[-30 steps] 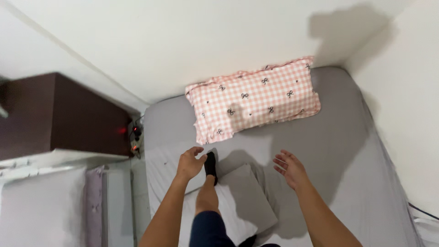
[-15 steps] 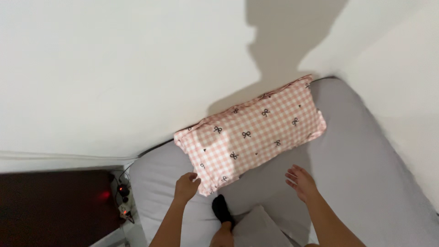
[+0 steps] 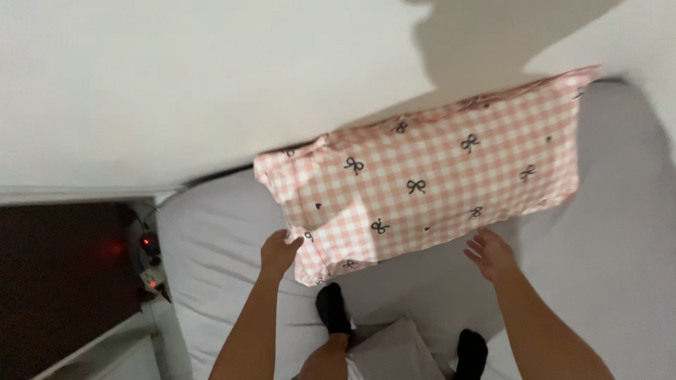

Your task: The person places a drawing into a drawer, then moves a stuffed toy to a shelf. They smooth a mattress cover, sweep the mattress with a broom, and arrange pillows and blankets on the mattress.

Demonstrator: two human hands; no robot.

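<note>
1. Since the earlier frames we have leaned in: the pink checked pillow (image 3: 429, 183) now fills far more of the view, and both our hands have come up to its near edge.
2. Our left hand (image 3: 279, 252) has gone from hovering short of the pillow to touching its near left corner, fingers curled at the edge; we cannot tell whether it has a firm grasp.
3. Our right hand (image 3: 489, 253) is open, fingers spread and released, just below the pillow's lower edge and apparently not touching it.
4. The pillow lies on the grey bed sheet (image 3: 211, 239) at the head of the bed, its far edge against the white wall (image 3: 176, 84), tilted so the right end sits higher in view.
5. Our two feet in black socks (image 3: 332, 309) rest on the sheet between our arms, with a folded grey cloth (image 3: 394, 352) beside them.
6. To the left, off the bed, a power strip with red lights (image 3: 149, 260) sits next to a dark wooden cabinet (image 3: 56, 281).
7. Nothing lies between our hands and the pillow.
8. A shadow falls on the wall above the pillow, larger than it was before.
</note>
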